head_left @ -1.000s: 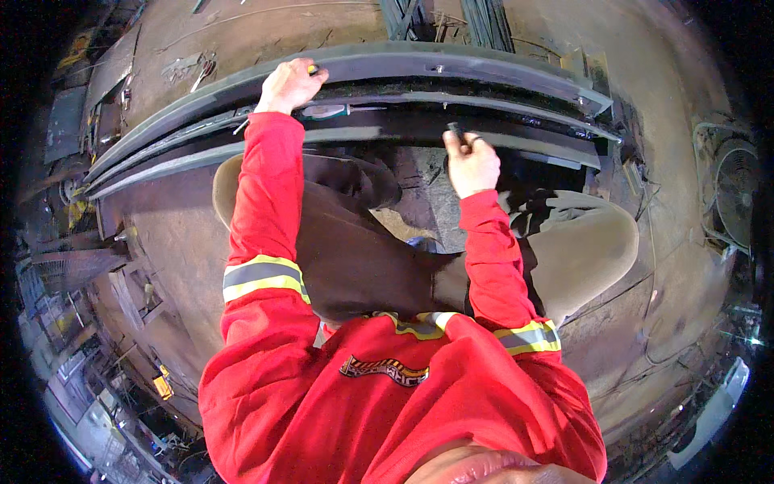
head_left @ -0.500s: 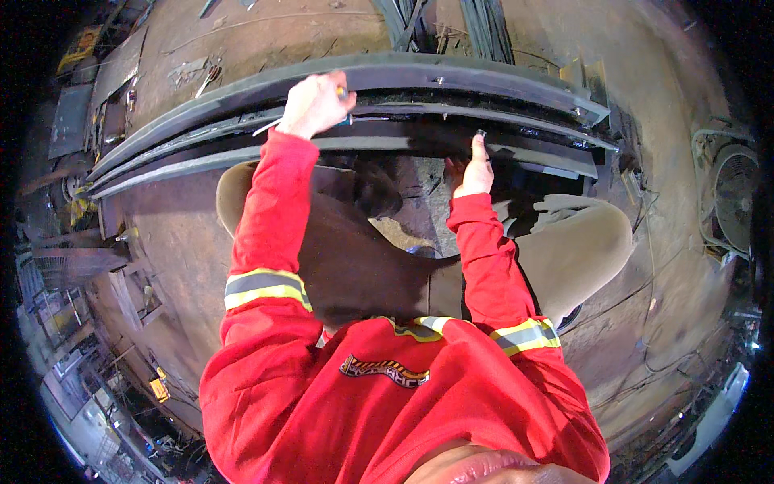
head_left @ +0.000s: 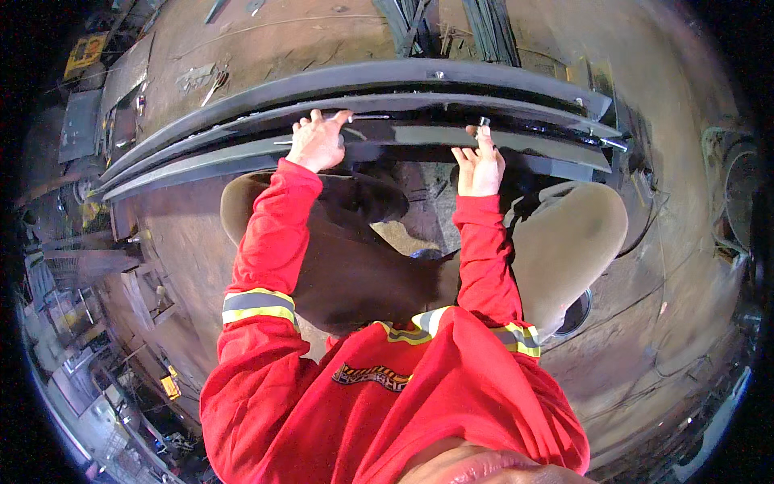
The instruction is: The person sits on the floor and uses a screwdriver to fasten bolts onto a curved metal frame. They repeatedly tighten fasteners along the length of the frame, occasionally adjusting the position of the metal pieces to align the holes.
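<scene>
Back upward, my left hand [head_left: 316, 145] is over the near edges of the dark steel beams [head_left: 371, 73], its thumb spread from its fingers. A short length of thin pale rod [head_left: 282, 143] sticks out from its left side, seemingly tucked in the palm; the rest is hidden. Just right of the thumb lies a thin bright rod [head_left: 371, 118]. My right hand [head_left: 480, 169] is at the near beam, one digit pointing up against a small dark, shiny-ended cylindrical piece [head_left: 484, 123], its other fingers loosely bent.
Bundles of metal strips [head_left: 489, 32] lie beyond the beams. A shiny bolt-like piece [head_left: 614, 145] sits at the beams' right end. At far right stands a round fan [head_left: 738, 194], with cables on the floor near it. My knees flank the near side of the beams.
My left hand has come down toward me, its fist loosened; the yellow end it showed is out of sight. My right hand's other fingers have come into view. The view shifted slightly.
</scene>
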Motion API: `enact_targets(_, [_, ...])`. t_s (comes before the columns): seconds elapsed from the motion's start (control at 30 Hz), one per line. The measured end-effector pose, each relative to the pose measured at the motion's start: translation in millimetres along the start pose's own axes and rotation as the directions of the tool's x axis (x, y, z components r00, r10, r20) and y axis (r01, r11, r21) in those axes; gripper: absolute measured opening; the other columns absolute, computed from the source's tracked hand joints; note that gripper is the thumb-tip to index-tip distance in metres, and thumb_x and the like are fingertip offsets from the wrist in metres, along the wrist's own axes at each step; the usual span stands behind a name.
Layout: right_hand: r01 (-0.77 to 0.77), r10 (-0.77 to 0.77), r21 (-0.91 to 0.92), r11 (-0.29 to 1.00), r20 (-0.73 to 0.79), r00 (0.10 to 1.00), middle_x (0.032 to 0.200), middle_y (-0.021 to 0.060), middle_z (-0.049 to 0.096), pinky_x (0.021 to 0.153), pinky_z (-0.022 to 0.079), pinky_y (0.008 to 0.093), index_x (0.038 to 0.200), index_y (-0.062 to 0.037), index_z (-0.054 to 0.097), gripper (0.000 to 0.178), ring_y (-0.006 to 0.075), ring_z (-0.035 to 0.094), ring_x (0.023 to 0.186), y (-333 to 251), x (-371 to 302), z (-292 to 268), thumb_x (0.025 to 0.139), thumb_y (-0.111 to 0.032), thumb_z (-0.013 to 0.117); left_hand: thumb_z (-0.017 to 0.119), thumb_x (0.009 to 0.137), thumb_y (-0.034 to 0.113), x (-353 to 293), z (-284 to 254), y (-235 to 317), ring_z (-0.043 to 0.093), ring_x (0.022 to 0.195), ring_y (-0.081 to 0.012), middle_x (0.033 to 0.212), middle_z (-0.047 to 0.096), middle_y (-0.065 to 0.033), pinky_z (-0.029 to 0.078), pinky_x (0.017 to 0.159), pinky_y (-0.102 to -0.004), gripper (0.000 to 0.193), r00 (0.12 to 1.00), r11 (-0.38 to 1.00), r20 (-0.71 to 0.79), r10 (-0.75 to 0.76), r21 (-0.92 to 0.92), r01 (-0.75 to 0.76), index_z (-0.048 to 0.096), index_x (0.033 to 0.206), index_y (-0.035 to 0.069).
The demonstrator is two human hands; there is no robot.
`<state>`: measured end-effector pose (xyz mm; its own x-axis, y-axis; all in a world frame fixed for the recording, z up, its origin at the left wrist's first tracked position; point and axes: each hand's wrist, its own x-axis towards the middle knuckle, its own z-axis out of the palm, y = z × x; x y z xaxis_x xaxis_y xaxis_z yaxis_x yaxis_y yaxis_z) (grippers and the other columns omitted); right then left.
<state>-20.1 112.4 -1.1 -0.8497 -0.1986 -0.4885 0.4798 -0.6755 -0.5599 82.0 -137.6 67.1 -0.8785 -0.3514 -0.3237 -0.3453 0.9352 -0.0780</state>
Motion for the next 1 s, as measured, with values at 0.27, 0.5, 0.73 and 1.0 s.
enact_targets(0.27, [0.009, -0.015, -0.109, 0.994, -0.052, 0.999, 0.091, 0.0053, 0.065, 0.061, 0.046, 0.0304, 0.088, -0.0118, 0.059, 0.018, 0.0132, 0.055, 0.069, -9.4, -2.4, 17.5, 0.084, -0.026, 0.070, 0.064, 0.070, 0.014, 8.0, -1.0, -27.0, 0.063, 0.085, -0.0369, 0.084, 0.065, -0.0185, 0.049, 0.076, -0.0435, 0.027, 0.989, 0.953, -0.149, 0.006, -0.298, -0.050, 0.062, 0.096, 0.011])
enact_targets(0.5, [-0.036, 0.018, -0.156, 0.987, -0.113, 0.993, 0.096, 0.0062, 0.064, 0.076, 0.044, 0.0425, 0.095, -0.0130, 0.056, 0.024, 0.0203, 0.059, 0.085, -15.4, 1.8, 32.5, 0.084, -0.029, 0.069, 0.064, 0.071, 0.019, 6.5, -34.2, -75.1, 0.062, 0.087, -0.0395, 0.087, 0.065, -0.0203, 0.049, 0.075, -0.0451, 0.022, 0.976, 0.979, -0.153, -0.158, -0.153, 0.134, 0.062, 0.088, 0.005])
enact_targets(0.73, [-0.039, 0.033, -0.267, 0.963, -0.025, 0.999, 0.096, 0.0042, 0.065, 0.078, 0.047, 0.0380, 0.091, -0.0100, 0.060, 0.022, 0.0135, 0.058, 0.076, -14.7, 9.5, 16.5, 0.085, -0.029, 0.068, 0.053, 0.065, 0.080, 22.3, -16.0, -42.7, 0.056, 0.112, -0.0371, 0.115, 0.060, -0.0231, 0.042, 0.094, -0.0458, 0.089, 0.878, 0.880, 0.049, -0.475, 0.002, 0.476, 0.067, 0.101, 0.000])
enact_targets(1.0, [0.262, -0.133, -0.902, 0.344, 0.229, 0.964, 0.064, 0.0084, 0.063, 0.063, 0.050, 0.0326, 0.085, -0.0028, 0.067, 0.039, 0.0200, 0.060, 0.058, -4.6, 8.4, 5.8, 0.080, -0.041, 0.069, 0.068, 0.059, 0.071, 32.4, -0.8, -29.2, 0.059, 0.103, -0.0321, 0.106, 0.063, -0.0189, 0.043, 0.090, -0.0404, 0.085, 0.778, 0.706, 0.070, -0.625, -0.373, 0.601, 0.064, 0.105, 0.000])
